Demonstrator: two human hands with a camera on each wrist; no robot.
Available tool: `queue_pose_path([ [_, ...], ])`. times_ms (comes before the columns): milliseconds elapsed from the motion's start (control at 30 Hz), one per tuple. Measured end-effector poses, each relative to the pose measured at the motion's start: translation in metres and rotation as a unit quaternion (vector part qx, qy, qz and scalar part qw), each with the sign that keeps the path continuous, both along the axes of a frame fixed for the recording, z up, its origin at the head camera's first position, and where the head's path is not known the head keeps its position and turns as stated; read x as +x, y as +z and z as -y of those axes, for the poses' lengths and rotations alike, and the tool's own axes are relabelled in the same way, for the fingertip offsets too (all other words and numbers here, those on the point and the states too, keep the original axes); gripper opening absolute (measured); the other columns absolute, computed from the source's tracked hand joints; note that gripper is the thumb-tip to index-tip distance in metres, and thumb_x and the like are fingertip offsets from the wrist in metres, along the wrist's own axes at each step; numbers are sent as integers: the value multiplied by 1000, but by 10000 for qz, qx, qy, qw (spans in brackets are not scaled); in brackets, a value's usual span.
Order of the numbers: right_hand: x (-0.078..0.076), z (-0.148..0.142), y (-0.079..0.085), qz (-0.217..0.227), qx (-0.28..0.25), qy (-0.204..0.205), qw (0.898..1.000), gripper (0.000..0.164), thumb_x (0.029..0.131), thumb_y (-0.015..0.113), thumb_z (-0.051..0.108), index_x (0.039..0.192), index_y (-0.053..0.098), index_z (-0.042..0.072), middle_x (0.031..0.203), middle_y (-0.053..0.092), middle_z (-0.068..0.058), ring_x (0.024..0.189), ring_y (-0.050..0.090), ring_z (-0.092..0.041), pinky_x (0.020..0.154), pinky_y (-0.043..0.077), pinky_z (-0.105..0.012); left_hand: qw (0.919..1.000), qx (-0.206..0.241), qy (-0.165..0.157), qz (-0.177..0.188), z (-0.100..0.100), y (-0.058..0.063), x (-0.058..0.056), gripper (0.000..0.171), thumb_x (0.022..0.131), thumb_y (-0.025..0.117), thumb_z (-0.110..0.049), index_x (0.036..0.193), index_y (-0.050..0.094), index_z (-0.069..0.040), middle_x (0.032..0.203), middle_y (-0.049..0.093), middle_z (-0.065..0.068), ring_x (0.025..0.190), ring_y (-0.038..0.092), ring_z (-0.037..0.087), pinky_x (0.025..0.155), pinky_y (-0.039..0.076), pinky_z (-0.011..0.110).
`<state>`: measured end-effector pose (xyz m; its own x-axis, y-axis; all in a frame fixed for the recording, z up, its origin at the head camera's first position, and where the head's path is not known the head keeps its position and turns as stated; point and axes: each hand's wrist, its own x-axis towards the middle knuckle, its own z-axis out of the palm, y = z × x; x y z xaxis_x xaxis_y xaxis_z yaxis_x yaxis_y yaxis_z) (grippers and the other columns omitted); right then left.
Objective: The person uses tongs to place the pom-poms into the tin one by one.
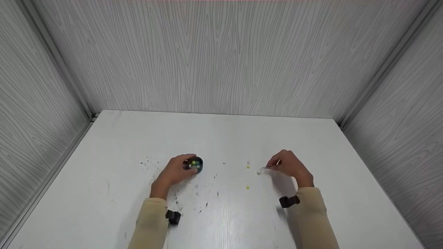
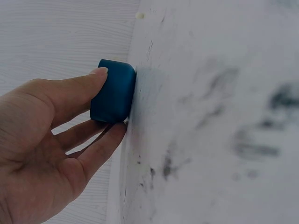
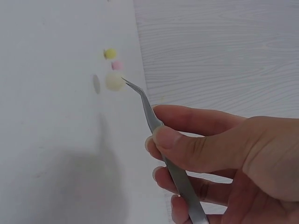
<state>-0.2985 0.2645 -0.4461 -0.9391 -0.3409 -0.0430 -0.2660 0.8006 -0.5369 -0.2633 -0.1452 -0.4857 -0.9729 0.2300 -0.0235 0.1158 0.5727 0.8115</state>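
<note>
My left hand (image 1: pixel 176 169) grips a small dark teal cup (image 1: pixel 200 166) between thumb and fingers, with several coloured beads (image 1: pixel 194 162) inside. In the left wrist view the blue-teal side of the cup (image 2: pixel 117 93) shows, low against the table. My right hand (image 1: pixel 289 164) holds thin bent-tip metal tweezers (image 3: pixel 152 116) between thumb and fingers. Right at the tweezers' tips is a whitish bead (image 3: pixel 115 81), its shadow lying a little apart from it. Beyond it in the right wrist view sit a pink bead (image 3: pixel 117 65) and a yellow bead (image 3: pixel 110 53).
Between the hands, another yellow bead (image 1: pixel 247 187) and a small pale bead (image 1: pixel 224 163) lie on the white table (image 1: pixel 221 138). Dark smudges (image 1: pixel 176 200) mark the table around the left hand. Wood-grain panels (image 1: pixel 221 58) stand at the back and both sides.
</note>
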Motion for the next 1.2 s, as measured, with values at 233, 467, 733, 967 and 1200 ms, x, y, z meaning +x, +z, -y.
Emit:
queue_pose_path([
  [233, 0, -1, 2, -82, -25, -87, 9999, 20, 90, 73, -5, 93, 85, 12, 97, 81, -7, 84, 65, -19, 74, 53, -32, 10000, 25, -22, -29, -1, 0, 0, 56, 97, 71, -10, 149, 53, -4, 149, 55, 23, 133, 59, 43, 112, 49, 54],
  [467, 1, 0, 4, -197, -174, -41, 9996, 19, 89, 75, -4, 92, 85, 12, 97, 81, -7, 80, 65, -19, 70, 52, -30, 10000, -86, -24, -32, -2, 1, 1, 57, 97, 72, -11, 149, 52, -5, 149, 55, 23, 134, 59, 42, 113, 48, 55],
  [733, 4, 10, 6, -455, -166, 93, 9988, 18, 88, 76, -4, 93, 85, 11, 96, 80, -6, 85, 62, -18, 76, 50, -31, 9999, -98, -21, -44, -1, 0, -1, 56, 97, 72, -12, 149, 53, -5, 150, 54, 23, 134, 58, 43, 113, 47, 56],
  [967, 3, 26, 7, -668, -229, 404, 9967, 18, 88, 76, -4, 93, 85, 11, 96, 81, -6, 89, 65, -20, 78, 51, -30, 10000, -54, 46, 66, 0, -1, -2, 57, 97, 71, -11, 150, 52, -6, 151, 53, 23, 135, 57, 42, 115, 46, 55],
  [1200, 0, 47, 10, -643, -318, 630, 9954, 19, 88, 75, -5, 94, 85, 10, 97, 81, -7, 89, 66, -21, 78, 51, -30, 9999, -57, 56, 117, 0, 0, 0, 58, 97, 71, -12, 151, 51, -6, 151, 53, 23, 136, 56, 43, 116, 46, 55],
])
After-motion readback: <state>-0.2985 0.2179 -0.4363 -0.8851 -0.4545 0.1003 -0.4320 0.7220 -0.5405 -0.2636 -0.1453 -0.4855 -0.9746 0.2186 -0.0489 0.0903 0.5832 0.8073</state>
